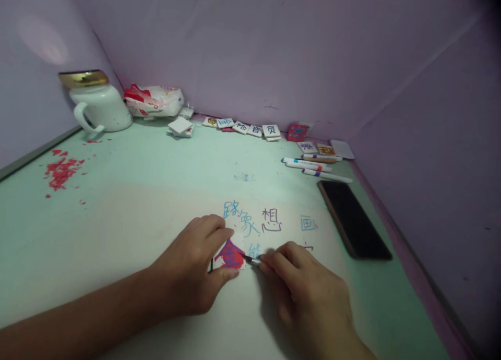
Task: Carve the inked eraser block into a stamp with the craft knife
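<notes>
My left hand (199, 261) grips a small square carving block (230, 254) by its edges, thumb below and fingers above. The block's face is red with a purple Chinese character, and white shows at the lower left corner and along its edges. My right hand (307, 292) is closed around a slim craft knife (253, 260), whose dark pointed tip meets the right side of the red face. Most of the knife's handle is hidden by the fingers. Beneath both hands lies a pale sheet (287, 245) with blue and purple handwritten characters, partly covered by my hands.
Red shavings (61, 172) lie at the left. Along the back stand a white mug (104, 107) with a gold lid, a plastic packet (154, 102) and several character blocks (271, 131). Markers (309, 165) and a dark phone (354, 219) are at the right. Purple walls enclose the table.
</notes>
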Tool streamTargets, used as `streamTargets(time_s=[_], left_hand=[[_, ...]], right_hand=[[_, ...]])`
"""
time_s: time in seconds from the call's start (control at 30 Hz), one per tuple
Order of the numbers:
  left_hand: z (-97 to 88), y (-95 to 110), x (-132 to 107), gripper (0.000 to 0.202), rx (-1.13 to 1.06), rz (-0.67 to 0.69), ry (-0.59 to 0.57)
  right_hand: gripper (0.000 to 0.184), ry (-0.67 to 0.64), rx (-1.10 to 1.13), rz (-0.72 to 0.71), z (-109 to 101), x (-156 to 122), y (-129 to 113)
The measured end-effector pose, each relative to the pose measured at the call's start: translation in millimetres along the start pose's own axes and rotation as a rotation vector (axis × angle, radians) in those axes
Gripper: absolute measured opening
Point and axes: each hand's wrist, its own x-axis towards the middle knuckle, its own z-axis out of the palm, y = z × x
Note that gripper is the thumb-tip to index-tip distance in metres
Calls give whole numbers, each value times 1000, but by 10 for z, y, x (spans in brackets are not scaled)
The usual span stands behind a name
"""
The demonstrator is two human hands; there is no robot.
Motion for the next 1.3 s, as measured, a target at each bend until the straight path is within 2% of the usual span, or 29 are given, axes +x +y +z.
streamTargets(time_s=[0.13, 0.37, 0.6, 0.7, 0.93, 1.13, 1.3], left_hand=[[0, -3, -8, 30, -1, 4, 7], [5, -6, -16, 30, 1, -9, 18], [12, -6, 1, 28, -8, -17, 15], [8, 2, 2, 26, -4, -18, 12], [15, 26, -19, 26, 10, -35, 44], [18, 25, 2, 19, 10, -33, 42], [14, 13, 10, 19, 3, -35, 22]], right_hand=[[16, 59, 66, 25, -12, 19, 1], [21, 26, 94, -60, -68, 145, 3], [21, -157, 199, 43, -87, 177, 42], [20, -193, 229, 74, -91, 192, 51], [19, -174, 230, 114, -79, 150, -33], [22, -14, 178, 69, 15, 39, -45], [19, -45, 161, 27, -34, 76, 22]])
